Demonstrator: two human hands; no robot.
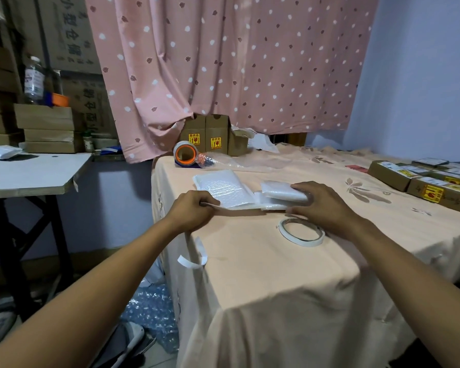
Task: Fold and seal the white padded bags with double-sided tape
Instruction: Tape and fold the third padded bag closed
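A white padded bag (225, 188) lies flat on the peach tablecloth (250, 261). My left hand (194, 208) pinches the bag's near left edge. A folded white padded bag (282, 191) lies at the right end of the flat one, and my right hand (322, 205) rests on it with fingers curled over its right side. A thin roll of double-sided tape (302, 232) lies on the cloth just in front of my right hand. A strip of white tape backing (195, 254) hangs from the table's left edge.
A packing-tape dispenser with an orange core (185, 154) stands at the table's far left, with brown cartons (214, 138) behind it. Labelled boxes (422, 181) line the right side. A side table (32, 171) stands to the left. Bubble wrap (150, 312) lies on the floor.
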